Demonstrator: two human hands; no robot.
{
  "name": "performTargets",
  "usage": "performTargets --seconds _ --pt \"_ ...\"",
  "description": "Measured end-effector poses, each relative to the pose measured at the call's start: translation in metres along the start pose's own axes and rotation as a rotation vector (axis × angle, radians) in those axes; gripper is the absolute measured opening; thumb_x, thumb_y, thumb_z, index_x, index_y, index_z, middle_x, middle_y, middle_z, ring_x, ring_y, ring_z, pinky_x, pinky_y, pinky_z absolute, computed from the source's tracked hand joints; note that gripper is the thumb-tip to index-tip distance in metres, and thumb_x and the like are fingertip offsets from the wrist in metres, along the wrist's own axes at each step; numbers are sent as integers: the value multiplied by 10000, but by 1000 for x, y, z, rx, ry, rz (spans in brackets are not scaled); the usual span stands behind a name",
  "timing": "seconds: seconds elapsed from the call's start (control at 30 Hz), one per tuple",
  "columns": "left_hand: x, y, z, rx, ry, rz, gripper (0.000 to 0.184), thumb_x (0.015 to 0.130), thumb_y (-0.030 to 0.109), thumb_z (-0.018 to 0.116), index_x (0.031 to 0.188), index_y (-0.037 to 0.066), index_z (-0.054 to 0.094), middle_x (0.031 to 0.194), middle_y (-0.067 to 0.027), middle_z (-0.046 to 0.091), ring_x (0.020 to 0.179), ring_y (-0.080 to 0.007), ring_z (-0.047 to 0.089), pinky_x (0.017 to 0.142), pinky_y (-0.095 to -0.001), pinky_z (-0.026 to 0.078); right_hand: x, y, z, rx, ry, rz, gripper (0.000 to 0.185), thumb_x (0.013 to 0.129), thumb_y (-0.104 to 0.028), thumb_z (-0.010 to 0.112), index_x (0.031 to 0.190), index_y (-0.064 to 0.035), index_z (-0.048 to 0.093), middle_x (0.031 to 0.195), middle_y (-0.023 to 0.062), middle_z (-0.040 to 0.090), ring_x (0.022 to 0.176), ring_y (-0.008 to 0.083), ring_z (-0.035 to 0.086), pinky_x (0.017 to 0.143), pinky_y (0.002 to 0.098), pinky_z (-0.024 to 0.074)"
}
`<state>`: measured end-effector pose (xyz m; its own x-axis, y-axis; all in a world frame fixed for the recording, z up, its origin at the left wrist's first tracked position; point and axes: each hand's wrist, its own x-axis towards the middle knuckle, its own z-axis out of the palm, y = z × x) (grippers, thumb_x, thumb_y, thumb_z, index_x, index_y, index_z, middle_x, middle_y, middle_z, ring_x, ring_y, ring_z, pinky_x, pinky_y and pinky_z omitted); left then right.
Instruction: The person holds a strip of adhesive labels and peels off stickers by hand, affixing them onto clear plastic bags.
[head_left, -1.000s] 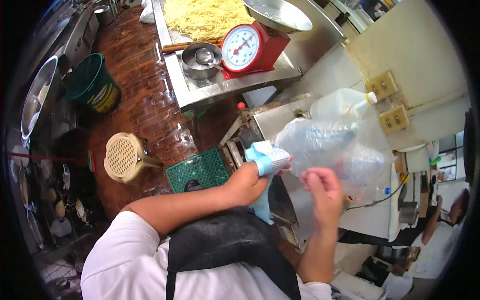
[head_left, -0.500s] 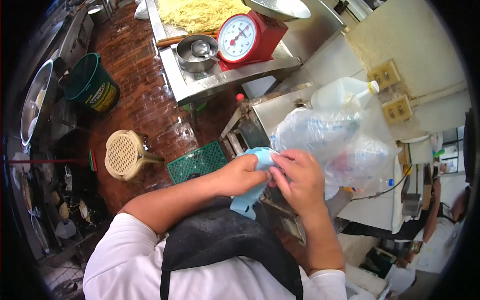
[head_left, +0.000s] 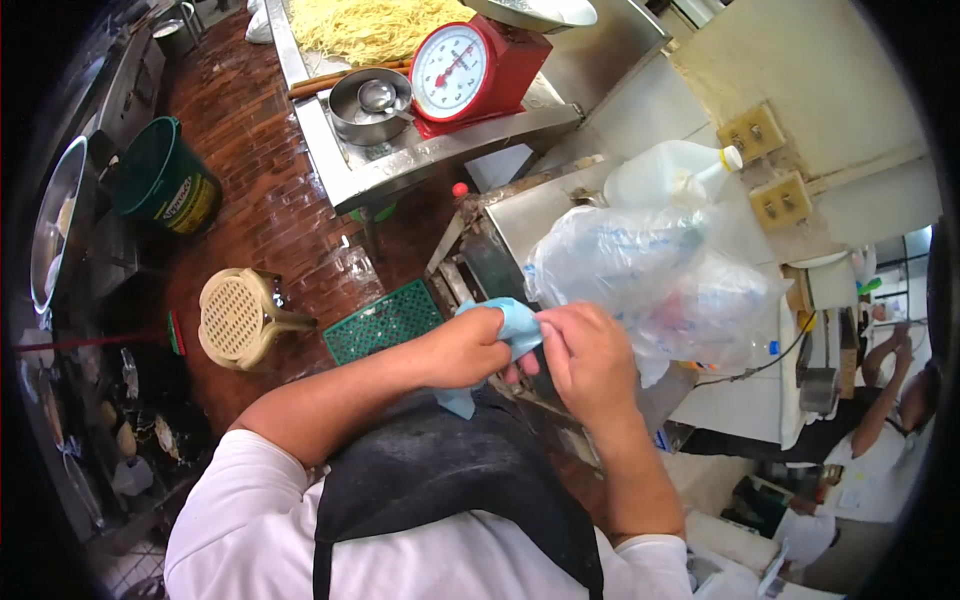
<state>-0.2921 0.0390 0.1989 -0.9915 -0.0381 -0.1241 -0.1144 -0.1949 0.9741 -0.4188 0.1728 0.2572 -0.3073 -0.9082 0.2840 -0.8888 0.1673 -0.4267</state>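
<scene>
A thin, limp light blue piece (head_left: 516, 322), plastic or cloth, is bunched between my hands in front of the black apron. I cannot tell exactly what it is. My left hand (head_left: 468, 346) is closed around it, and a loose end hangs below the fist. With thumb and fingertips, my right hand (head_left: 592, 358) pinches its right edge. Clear plastic bags (head_left: 625, 260) lie just beyond my right hand on a side table.
Ahead, a metal table (head_left: 335, 182) bears yellow noodles (head_left: 375, 28), a red scale (head_left: 475, 75) and a metal bowl (head_left: 352, 122). A beige stool (head_left: 235, 318), green crate (head_left: 385, 322) and green bucket (head_left: 150, 175) stand on the floor. Another person (head_left: 880, 430) is at far right.
My right hand's fingers have closed more tightly on the blue piece's edge, and the piece is more bunched up. The view has shifted slightly. The person at right has raised their arms.
</scene>
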Motion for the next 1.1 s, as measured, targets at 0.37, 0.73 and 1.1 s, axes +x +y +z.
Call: performTargets --seconds 0.37,0.73,1.1 --pt "4 -23 -6 -280 133 -178 361 761 -18 458 1099 -25 582 668 -37 561 586 -124 542 571 -277 466 -31 16 2 768 217 663 182 924 -141 610 1016 12 645 891 44 655 745 81 571 680 230 473" --pt "12 -7 -1 -296 240 -53 280 785 241 755 970 72 629 807 -2 619 660 -88 557 556 -245 453 -35 5 16 1066 -1 874 158 902 -146 622 1003 -24 622 846 30 651 663 84 572 585 210 430" --pt "12 -12 -4 -681 310 -260 149 784 156 707 815 71 589 596 -2 515 491 -119 501 521 -292 451 -30 -18 12 -38 161 -88 233 736 -60 736 964 -64 686 862 60 605 739 204 587 630 313 463"
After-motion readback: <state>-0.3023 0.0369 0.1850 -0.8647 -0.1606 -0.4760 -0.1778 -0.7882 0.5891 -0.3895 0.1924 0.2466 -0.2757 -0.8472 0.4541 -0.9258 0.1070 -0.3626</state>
